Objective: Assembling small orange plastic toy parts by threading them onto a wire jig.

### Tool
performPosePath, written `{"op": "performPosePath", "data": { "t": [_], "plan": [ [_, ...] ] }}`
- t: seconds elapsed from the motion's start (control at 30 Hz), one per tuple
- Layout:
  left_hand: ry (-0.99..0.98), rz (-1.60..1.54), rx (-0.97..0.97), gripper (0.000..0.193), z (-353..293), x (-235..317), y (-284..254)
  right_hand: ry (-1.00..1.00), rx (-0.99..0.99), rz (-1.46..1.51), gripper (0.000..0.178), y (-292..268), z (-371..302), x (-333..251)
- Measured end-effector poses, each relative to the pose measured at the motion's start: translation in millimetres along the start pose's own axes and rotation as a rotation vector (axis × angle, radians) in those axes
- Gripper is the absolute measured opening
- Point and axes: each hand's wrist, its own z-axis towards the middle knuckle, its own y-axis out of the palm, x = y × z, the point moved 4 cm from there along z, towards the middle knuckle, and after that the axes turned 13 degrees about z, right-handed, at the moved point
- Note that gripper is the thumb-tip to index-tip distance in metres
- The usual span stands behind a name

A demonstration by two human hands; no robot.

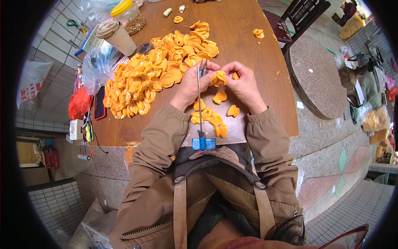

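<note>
Between my two hands is a small orange flower-shaped piece [218, 79] with curled petals. My left hand [191, 85] is closed, with its fingertips at the flower's left side. The thumb and fingers of my right hand [245, 84] pinch its right side, and another orange petal [235, 76] shows between those fingers. A thin upright metal rod [199, 103] on a blue clamp-like base [203, 143] stands in front of my left hand and partly hides its fingers. Several loose orange petals [215, 119] lie on the table below my hands.
A large heap of orange flower pieces [141, 79] covers the table's [236, 37] left middle. Behind it stand a lidded cup [118, 38] and a yellow-lidded jar [132, 20]. A phone [100, 103] and red plastic bag [78, 103] lie left. A round stone top [317, 76] is right.
</note>
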Motion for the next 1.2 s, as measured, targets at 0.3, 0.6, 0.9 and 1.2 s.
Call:
{"op": "performPosePath", "data": {
  "t": [0.3,0.6,0.9,1.2],
  "plan": [
    [0.163,0.213,-0.126,0.01,0,-6,-9,0.082,-0.035,-0.094,0.01,0,-8,2],
    [0.269,0.397,-0.06,0.01,-6,-3,-1,0.251,-0.143,0.202,0.005,-1,-10,10],
    [0.415,0.475,0.088,0.013,-1,-5,1,0.441,-0.138,0.497,0.005,8,-8,6],
    [0.332,0.299,0.145,0.011,2,4,-12,0.322,-0.079,0.246,0.006,23,6,-4]
  ]
}}
